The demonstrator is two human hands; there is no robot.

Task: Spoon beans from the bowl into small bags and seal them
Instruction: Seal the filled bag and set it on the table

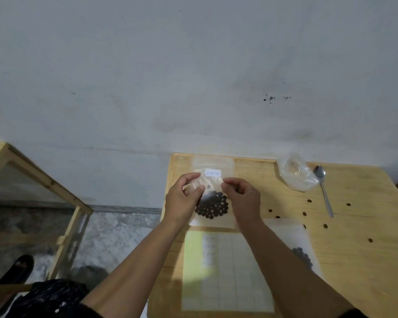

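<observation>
A small clear bag (213, 203) with a white label lies near the far left edge of the wooden table (354, 260), with a cluster of dark beans in its lower part. My left hand (184, 200) pinches the bag's left side. My right hand (241, 198) pinches its right side, just below the label. A metal spoon (324, 191) rests on the table at the right, apart from both hands. A second clear bag with dark beans (305, 258) lies partly hidden behind my right forearm. No bowl is visible.
A crumpled clear plastic bag (295, 172) sits at the back beside the spoon. Several loose beans (309, 200) are scattered on the right half of the table. A gridded paper sheet (225, 271) lies near the front. A wooden frame (41, 180) stands to the left.
</observation>
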